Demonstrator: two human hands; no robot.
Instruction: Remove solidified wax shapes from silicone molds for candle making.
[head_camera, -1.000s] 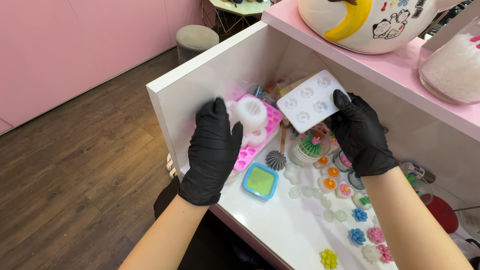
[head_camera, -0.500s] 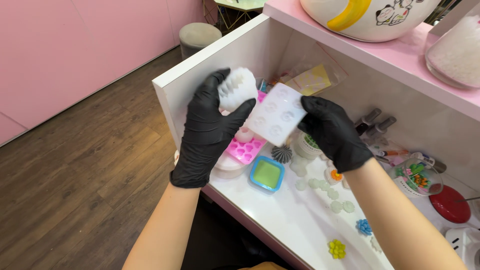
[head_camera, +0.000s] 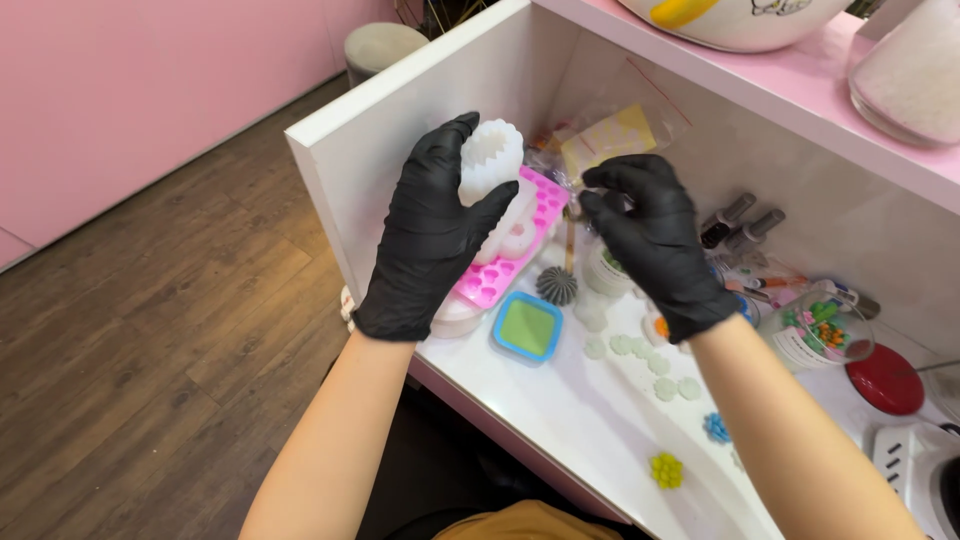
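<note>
We find the left hand (head_camera: 432, 235) closed around a ribbed white mould (head_camera: 490, 160), likely soft and light; hold its sides. The right hand (head_camera: 655, 240) pinches closed; contents unclear.

We see left hand (head_camera: 432, 235) gripping white ribbed mould (head_camera: 490, 160), right hand (head_camera: 655, 240) at its 3 o'clock, pink tray (head_camera: 520, 240) between.

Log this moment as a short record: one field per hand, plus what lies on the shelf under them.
left hand: black glove, grips a white ribbed mould
right hand: black glove, fingers curled, holding nothing visible
under the hands: pink mould tray, blue-rimmed green square mould, dark ribbed cone
surface: white shelf with small pale castings
</note>
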